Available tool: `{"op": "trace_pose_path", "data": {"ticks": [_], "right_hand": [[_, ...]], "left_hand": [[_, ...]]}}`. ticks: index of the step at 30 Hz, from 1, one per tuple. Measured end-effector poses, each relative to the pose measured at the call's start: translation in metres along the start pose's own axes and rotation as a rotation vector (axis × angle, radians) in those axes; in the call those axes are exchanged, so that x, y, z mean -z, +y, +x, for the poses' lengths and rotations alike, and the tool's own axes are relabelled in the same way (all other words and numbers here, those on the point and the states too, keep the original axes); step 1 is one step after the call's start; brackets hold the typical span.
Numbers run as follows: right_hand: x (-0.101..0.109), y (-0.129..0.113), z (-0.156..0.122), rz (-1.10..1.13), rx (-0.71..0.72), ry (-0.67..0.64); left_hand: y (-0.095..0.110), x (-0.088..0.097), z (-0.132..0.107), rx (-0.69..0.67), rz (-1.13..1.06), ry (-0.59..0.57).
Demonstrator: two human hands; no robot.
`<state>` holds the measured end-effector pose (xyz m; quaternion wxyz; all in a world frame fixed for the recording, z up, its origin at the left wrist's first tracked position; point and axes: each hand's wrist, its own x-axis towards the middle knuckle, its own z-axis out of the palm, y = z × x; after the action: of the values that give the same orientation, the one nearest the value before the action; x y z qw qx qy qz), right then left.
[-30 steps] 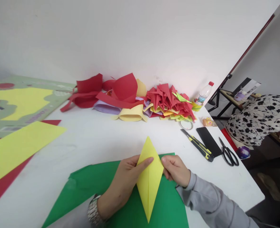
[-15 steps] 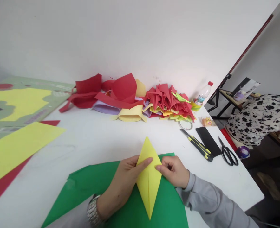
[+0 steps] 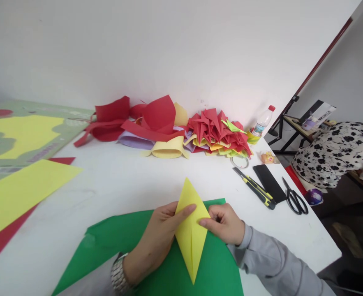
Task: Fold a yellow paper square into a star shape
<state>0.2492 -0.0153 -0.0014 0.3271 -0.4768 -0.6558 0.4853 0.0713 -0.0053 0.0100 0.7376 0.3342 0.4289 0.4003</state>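
A yellow folded paper point(image 3: 191, 242), shaped like a long diamond with a slit down its lower half, is held between my two hands over a green paper sheet point(image 3: 113, 230). My left hand point(image 3: 161, 234) grips its left edge, thumb lying across the front and fingers hidden behind. At the right corner, my right hand point(image 3: 224, 223) pinches the edge between thumb and curled fingers. The lower tip points toward me and the upper tip away.
Red folded paper shapes point(image 3: 210, 125) are heaped by the wall, beside red paper hats point(image 3: 159, 119) and a bottle point(image 3: 263, 121). A utility knife point(image 3: 255, 188), black case point(image 3: 269, 183) and scissors point(image 3: 294, 199) lie right. Yellow paper point(image 3: 24, 191) lies left. A person point(image 3: 335, 156) is beyond the table.
The slit in the yellow paper's lower half has opened a little wider. My right thumb has slid slightly down and inward along the right edge; both hands keep their hold.
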Motion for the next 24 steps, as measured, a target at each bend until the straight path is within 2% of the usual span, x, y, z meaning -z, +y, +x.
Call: {"op": "trace_pose_path", "data": {"ticks": [3,7,11,24], "right_hand": [[-0.001,-0.002,-0.001,0.017,-0.037,-0.061],[-0.001,-0.004,-0.001,-0.010,-0.019,-0.040],[-0.003,-0.002,-0.001,0.014,-0.067,-0.087],[-0.005,-0.007,-0.002,-0.130,0.008,-0.059]], "left_hand": [[0.001,-0.001,0.002,-0.033,-0.037,0.018],[0.003,-0.002,0.002,-0.038,-0.068,0.028],[0.005,-0.001,0.003,-0.033,-0.151,0.052],[0.012,-0.005,0.001,-0.014,-0.199,0.095]]}}
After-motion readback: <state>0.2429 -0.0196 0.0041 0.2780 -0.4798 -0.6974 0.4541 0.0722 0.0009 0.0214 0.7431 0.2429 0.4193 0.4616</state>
